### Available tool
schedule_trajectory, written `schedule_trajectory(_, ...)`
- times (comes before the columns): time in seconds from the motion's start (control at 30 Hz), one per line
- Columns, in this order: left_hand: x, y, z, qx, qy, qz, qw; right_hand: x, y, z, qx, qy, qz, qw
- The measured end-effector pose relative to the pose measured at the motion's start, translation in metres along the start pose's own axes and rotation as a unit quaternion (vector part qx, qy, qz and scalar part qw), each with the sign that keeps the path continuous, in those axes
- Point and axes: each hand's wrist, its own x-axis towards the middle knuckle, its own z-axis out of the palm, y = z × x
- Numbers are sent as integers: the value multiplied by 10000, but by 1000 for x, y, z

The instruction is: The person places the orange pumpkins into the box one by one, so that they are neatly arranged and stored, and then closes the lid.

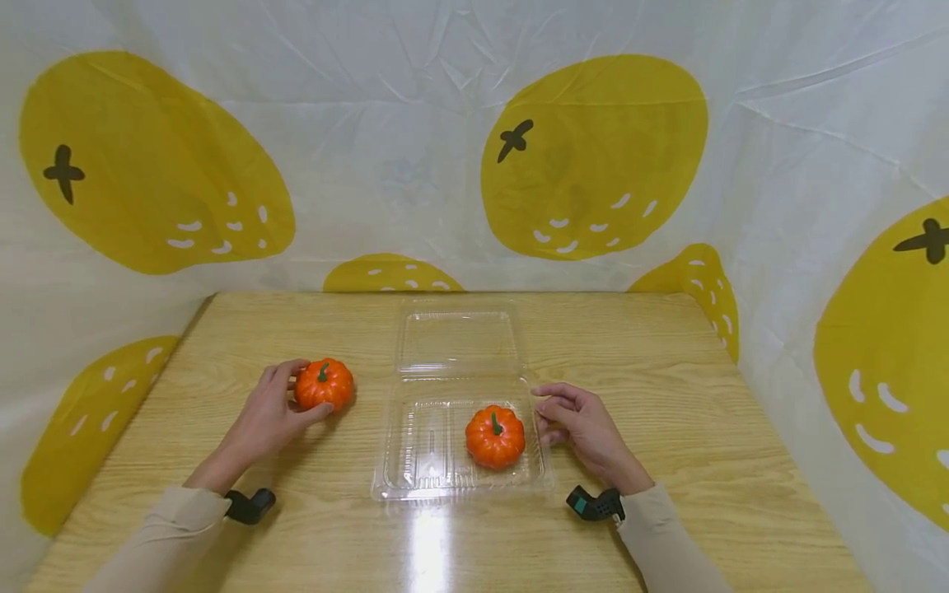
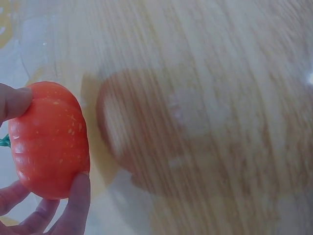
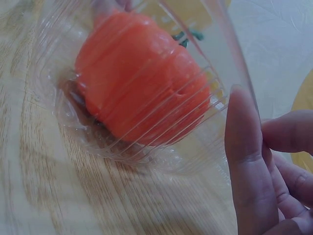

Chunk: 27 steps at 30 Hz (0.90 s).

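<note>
On the left, my left hand (image 1: 270,412) grips a small orange toy pumpkin (image 1: 326,385), thumb on one side and fingers on the other. The left wrist view has this pumpkin (image 2: 51,142) between thumb and fingers, close over the table. A second orange pumpkin (image 1: 495,438) sits in the right part of a clear plastic clamshell container (image 1: 415,486), whose lid (image 1: 458,338) lies open toward the back. At the container's right side, my right hand (image 1: 586,428) holds the rim. Up close, its fingers (image 3: 249,161) pinch the container's edge, with the pumpkin (image 3: 142,83) showing through the ribbed wall.
Everything lies on a light wooden table (image 1: 652,362). A white curtain (image 1: 385,165) with large yellow fruit prints hangs behind the table and along both sides. Dark wrist cameras (image 1: 252,506) are worn on both wrists, low over the tabletop.
</note>
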Motion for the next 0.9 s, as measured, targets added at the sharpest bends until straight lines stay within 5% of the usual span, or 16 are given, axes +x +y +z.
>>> schedule_trajectory(0.9,-1,18,-9,-197,85,244,9995,2,3,-1,76,-102,-137,9998)
